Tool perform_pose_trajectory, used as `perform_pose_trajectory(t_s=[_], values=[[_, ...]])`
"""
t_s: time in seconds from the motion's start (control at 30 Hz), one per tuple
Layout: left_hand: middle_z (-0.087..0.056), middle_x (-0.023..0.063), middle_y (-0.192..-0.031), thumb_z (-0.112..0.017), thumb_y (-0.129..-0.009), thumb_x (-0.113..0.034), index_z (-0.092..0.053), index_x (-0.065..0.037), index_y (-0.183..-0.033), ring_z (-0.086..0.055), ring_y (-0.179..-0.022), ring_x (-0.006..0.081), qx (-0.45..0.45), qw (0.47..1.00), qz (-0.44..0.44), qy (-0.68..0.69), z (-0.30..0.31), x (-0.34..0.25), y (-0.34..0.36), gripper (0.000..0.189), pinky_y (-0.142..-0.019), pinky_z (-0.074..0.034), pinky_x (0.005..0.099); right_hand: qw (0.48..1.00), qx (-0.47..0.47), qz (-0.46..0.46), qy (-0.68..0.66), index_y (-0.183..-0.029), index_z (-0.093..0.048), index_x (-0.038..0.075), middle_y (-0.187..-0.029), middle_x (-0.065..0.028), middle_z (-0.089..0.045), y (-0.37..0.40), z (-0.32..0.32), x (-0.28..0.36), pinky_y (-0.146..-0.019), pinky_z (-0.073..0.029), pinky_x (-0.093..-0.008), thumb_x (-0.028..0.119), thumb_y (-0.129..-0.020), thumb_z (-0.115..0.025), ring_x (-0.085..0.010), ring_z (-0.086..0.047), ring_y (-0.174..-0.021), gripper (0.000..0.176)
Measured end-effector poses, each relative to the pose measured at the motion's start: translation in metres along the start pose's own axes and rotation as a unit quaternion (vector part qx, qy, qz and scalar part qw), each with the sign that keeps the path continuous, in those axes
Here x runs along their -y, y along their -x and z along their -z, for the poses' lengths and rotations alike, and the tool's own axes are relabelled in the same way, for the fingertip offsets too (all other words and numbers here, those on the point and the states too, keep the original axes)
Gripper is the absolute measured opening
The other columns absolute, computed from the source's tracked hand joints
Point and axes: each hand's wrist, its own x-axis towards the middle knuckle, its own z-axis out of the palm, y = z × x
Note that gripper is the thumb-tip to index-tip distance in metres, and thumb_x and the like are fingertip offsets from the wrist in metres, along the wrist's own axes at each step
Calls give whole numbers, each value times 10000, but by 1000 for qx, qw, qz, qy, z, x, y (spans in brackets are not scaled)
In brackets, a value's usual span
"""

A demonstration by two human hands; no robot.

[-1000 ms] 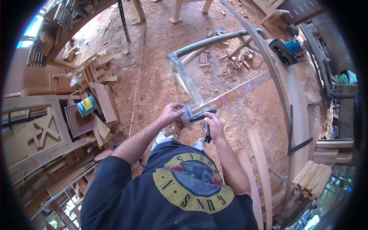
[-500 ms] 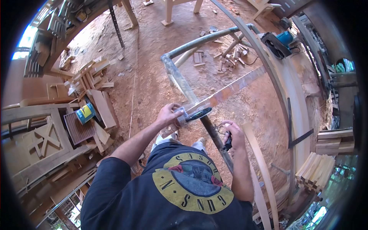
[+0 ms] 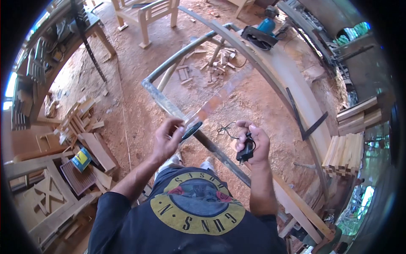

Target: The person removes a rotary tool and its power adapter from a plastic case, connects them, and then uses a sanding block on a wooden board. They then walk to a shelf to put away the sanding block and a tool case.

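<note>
My left hand (image 3: 167,137) is closed at the near end of a dark, elongated object (image 3: 193,131) with a teal-looking edge, its fingers bent around that end. The object overlaps a grey pipe frame (image 3: 163,101) and the near end of a narrow reddish board (image 3: 211,106). My right hand (image 3: 256,142), raised to the right of the pipe, is wrapped around a small black device (image 3: 245,150). From it a thin black cord (image 3: 226,130) loops out to the left.
A blue power saw (image 3: 264,31) rests on a long plank (image 3: 292,67) ahead right. Wood scraps (image 3: 220,65) lie beyond the pipe frame. A can (image 3: 81,158) and cut pieces sit at left; stacked sticks (image 3: 344,152) are at right. Wooden chair frames (image 3: 148,21) stand ahead.
The view has swung right. My right hand has turned and come up, showing more of the black device. Clear plastic seen at my left hand before no longer shows plainly.
</note>
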Motion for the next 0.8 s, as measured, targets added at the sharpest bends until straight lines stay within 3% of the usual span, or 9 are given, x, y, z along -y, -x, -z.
perform_pose_trajectory(t_s=[0.07, 0.13, 0.2, 0.3, 0.4, 0.43, 0.53, 0.63, 0.8], values=[[-681, 78, -1067, -634, -998, -58, -609, 0, -1242, -653, -983, 131, 99, 994, 5, 47, -25, -30, 8, 251, -835, -552, 296, 998, -25, 14, -47, -1184, -596, -4, -747, -37, -573, 0, -2, -8, -530, -495, -278, 295, -975, -497, -143, -567, -578, 378], [-688, 116, -1120, -695, -971, -122, -602, -22, -1271, -680, -1002, 172, 223, 974, 8, -35, -40, -87, 15, 330, -847, -576, 336, 993, -70, 24, -97, -1163, -597, 25, -751, -29, -567, 0, -6, -19, -537, -495, -288, 306, -979, -499, -149, -561, -585, 349], [-667, 173, -1123, -761, -923, -153, -585, -22, -1287, -726, -951, 246, 224, 958, -145, -103, -62, -93, 20, 425, -803, -604, 334, 987, -99, 38, -118, -1138, -592, 66, -766, -20, -550, -1, -9, -29, -554, -500, -311, 309, -981, -509, -158, -545, -608, 301], [-632, 180, -1154, -777, -898, -154, -583, -47, -1315, -725, -966, 293, 218, 950, -182, -126, -85, -91, 18, 472, -813, -611, 372, 982, -114, 94, -118, -1131, -583, 66, -808, -30, -553, -2, -11, -40, -606, -518, -329, 271, -988, -500, -168, -565, -678, 263], [-642, 149, -1160, -778, -906, -146, -572, -21, -1318, -700, -1044, 242, 227, 953, -172, -101, -84, -78, 7, 478, -845, -606, 428, 971, -144, 134, -134, -1148, -579, 46, -869, -47, -577, -4, -9, -45, -700, -540, -335, 244, -998, -479, -180, -602, -758, 268], [-645, 128, -1152, -761, -905, -102, -555, -14, -1316, -685, -1074, 231, 250, 957, -119, -82, -80, -77, 5, 468, -904, -583, 401, 975, -122, 151, -112, -1158, -577, 36, -895, -55, -588, -2, -8, -45, -728, -542, -335, 233, -998, -481, -181, -611, -787, 270], [-641, 91, -1041, -752, -871, -67, -599, -27, -1211, -688, -989, 189, 261, 950, 66, 157, -67, -64, -1, 375, -883, -563, 344, 982, -59, 178, -20, -1184, -574, 9, -956, -80, -620, 8, -1, -40, -793, -545, -336, 183, -995, -492, -182, -636, -852, 269], [-643, 52, -1027, -709, -893, -95, -584, -14, -1195, -636, -906, 128, 330, 911, 112, 221, -45, -62, -12, 336, -827, -531, 295, 983, 0, 155, 95, -1182, -590, -16, -958, -99, -660, 18, 15, -32, -791, -545, -320, 67, -973, -551, -160, -650, -838, 228], [-669, 23, -992, -711, -954, -201, -630, -12, -1171, -616, -888, 116, 416, 872, 156, 202, -35, -62, -14, 299, -786, -514, 291, 953, 8, 164, 253, -1116, -645, 9, -867, -36, -678, 33, 0, -10, -660, -518, -248, 103, -985, -650, -86, -634, -715, 162]])
